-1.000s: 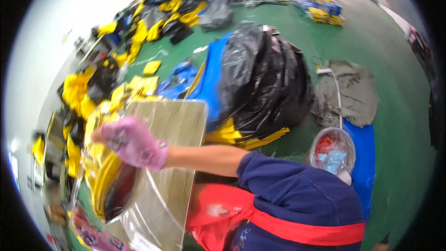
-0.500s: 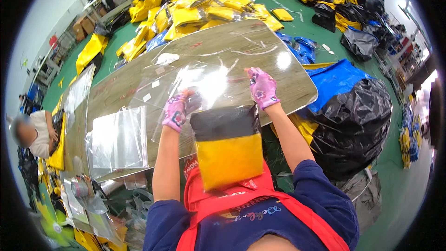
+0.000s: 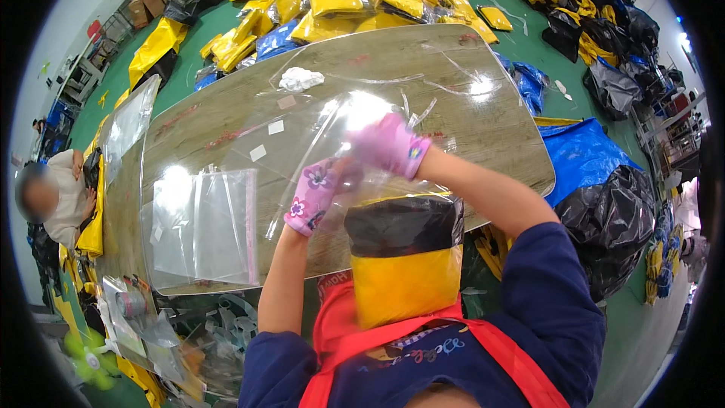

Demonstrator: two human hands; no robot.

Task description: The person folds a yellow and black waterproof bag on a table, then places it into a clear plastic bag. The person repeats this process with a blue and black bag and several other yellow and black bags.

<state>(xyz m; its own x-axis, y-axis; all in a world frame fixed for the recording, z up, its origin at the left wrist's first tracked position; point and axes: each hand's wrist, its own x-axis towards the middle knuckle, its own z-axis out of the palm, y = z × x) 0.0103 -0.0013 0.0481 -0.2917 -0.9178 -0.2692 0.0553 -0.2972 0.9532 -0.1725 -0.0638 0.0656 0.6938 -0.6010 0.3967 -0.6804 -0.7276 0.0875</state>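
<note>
A folded black and yellow garment [image 3: 404, 261] hangs against my chest at the near edge of the wooden table [image 3: 226, 117]. A clear plastic bag [image 3: 332, 143] is lifted above it, its lower part drawn over the garment's black top. My left hand [image 3: 311, 196], in a pink flowered glove, pinches the bag's left edge. My right hand [image 3: 389, 145], in the same kind of glove, grips the bag higher up on the right. Glare on the plastic hides part of the fingers.
A stack of flat clear bags [image 3: 200, 227] lies at the table's left. A crumpled white scrap [image 3: 300, 79] sits at its far side. Yellow packed garments [image 3: 340, 0] pile up beyond. Black sacks [image 3: 604, 211] and a blue sheet [image 3: 578, 159] are at the right. A seated person [image 3: 57, 196] is at the left.
I turned from the black sacks to the table. The clear bag came up off the table, and both hands moved closer together on it above the garment.
</note>
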